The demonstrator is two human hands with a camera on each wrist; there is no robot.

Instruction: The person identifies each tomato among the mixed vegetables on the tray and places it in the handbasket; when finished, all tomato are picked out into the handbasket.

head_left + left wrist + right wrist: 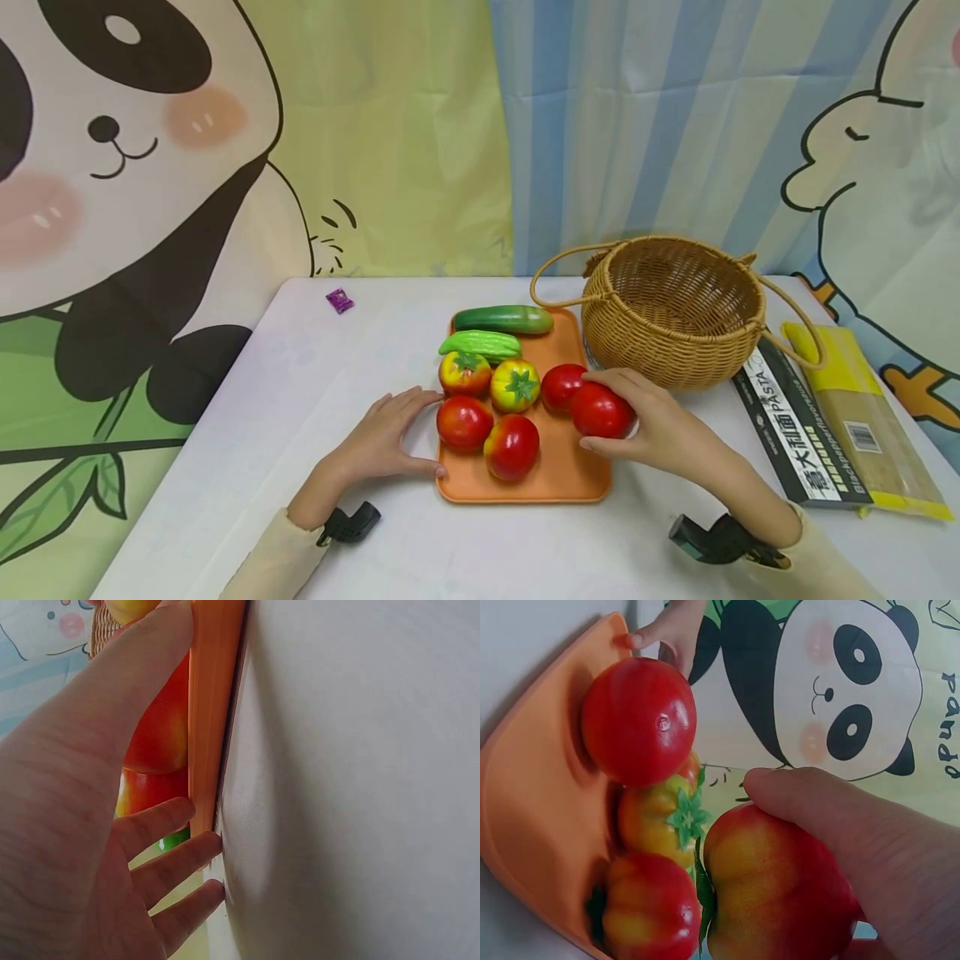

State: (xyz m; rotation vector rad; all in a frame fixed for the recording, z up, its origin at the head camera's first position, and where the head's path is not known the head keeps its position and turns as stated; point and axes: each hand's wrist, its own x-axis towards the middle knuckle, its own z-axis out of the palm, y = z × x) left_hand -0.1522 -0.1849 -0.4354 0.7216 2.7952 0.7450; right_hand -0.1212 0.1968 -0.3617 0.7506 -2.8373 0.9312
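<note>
My right hand [660, 425] grips a red tomato [602, 410] over the right edge of an orange tray [570, 483]. In the right wrist view that held tomato [772, 892] shows a yellow-red side and green leaves. My left hand [386, 437] touches the tray's left edge, fingers spread and relaxed; the left wrist view shows its fingertips at the tray's side [210, 697]. On the tray lie several more tomatoes, among them a red one [512, 447] and a yellow one with a green star-shaped top [515, 385]. A cucumber [502, 319] and a light green ridged vegetable [480, 344] lie behind them.
A wicker basket [675, 358] with looped handles stands behind and right of the tray. Right of it lie a black pasta box [798, 433] and a yellow-ended packet [870, 425]. A small purple wrapped item [340, 301] lies at the back left of the white table [360, 375].
</note>
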